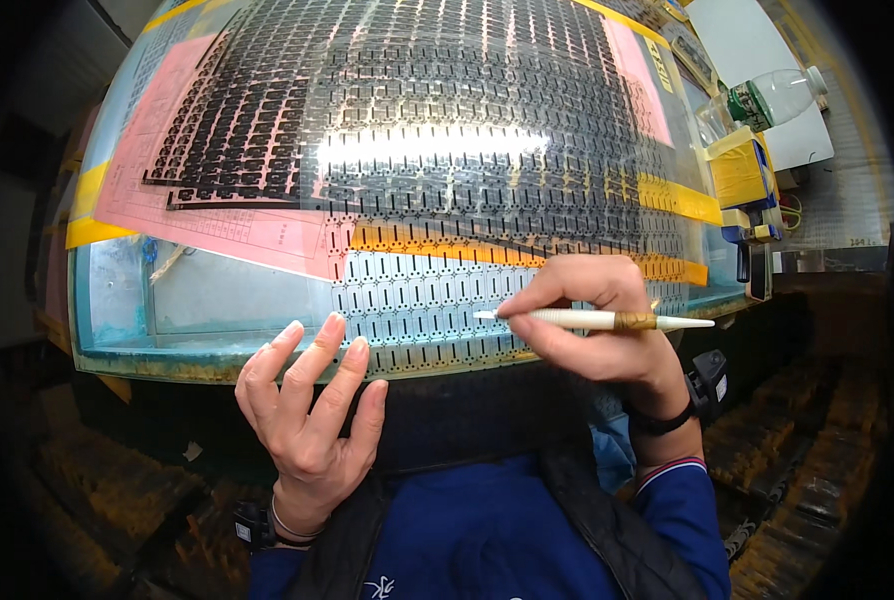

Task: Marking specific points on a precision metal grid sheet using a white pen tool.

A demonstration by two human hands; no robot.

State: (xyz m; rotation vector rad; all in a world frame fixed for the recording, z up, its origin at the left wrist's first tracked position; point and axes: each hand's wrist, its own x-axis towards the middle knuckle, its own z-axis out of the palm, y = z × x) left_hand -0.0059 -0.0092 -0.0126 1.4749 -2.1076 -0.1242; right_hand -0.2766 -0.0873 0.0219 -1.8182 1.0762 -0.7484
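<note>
From the head, 1 fisheye looks steeply down, near the left hand [310, 432] and right hand [619, 352].

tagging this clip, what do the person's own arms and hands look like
The left hand and right hand are ungloved. Each wrist wears a boxy black device with a white patch. The sleeves are blue; the right cuff has red-and-white trim.

The tabletop [227, 300] had a pale, glassy surface and a worn teal rim along the person's side. Across most of it I could see clear film [437, 200] covered in rows of black shapes, overlapping pink paper [237, 230] to the left and an orange strip [447, 243] nearer the front. Yellow tape [89, 195] ran at the left edge, with more toward the right.
</note>
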